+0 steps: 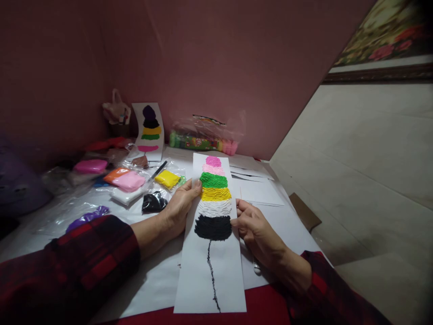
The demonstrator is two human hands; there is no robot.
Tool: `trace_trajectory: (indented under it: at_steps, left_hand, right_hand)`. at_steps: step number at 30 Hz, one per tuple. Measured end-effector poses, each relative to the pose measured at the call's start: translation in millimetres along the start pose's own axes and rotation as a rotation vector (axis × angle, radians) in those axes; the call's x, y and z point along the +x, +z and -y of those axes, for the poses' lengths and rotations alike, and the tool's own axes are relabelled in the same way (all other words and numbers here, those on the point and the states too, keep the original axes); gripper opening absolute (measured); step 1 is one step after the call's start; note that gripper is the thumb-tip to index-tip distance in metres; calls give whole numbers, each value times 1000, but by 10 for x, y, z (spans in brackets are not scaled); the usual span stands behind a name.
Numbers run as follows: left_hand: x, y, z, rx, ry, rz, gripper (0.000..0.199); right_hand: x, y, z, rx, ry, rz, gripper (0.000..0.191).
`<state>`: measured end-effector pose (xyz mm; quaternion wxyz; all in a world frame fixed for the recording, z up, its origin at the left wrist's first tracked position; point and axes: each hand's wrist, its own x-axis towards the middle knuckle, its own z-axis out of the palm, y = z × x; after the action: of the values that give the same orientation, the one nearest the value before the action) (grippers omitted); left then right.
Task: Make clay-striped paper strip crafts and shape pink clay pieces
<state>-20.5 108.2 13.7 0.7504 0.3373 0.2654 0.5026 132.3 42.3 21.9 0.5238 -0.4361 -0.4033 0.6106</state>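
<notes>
A long white paper strip (196,280) is held up in front of me, its top tilted away. Textured clay bands run down it: dark pink, light pink, green, yellow, white and black, with a thin dark line below them. My left hand (179,201) pinches the strip's left edge, thumb on the front beside the green and yellow bands. On the opposite edge, my right hand (255,228) grips it near the black band. Under the right hand a metal fork (257,268) is partly hidden.
Clay packets lie at left: yellow (168,179), black (154,202), pink (130,180), purple (88,217). A similar strip (160,122) leans on the wall. Beside it is a clear bag of coloured clay (203,142). White sheets (264,196) lie at right, near the table edge.
</notes>
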Motion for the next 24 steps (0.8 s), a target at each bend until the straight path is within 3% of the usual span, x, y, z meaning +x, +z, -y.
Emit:
trace_trajectory:
  at_steps: [24]
  left_hand:
    - [0,-3,-3,17,-5,-3,12]
  right_hand:
    - [29,4,-47,40,-10,-3,41]
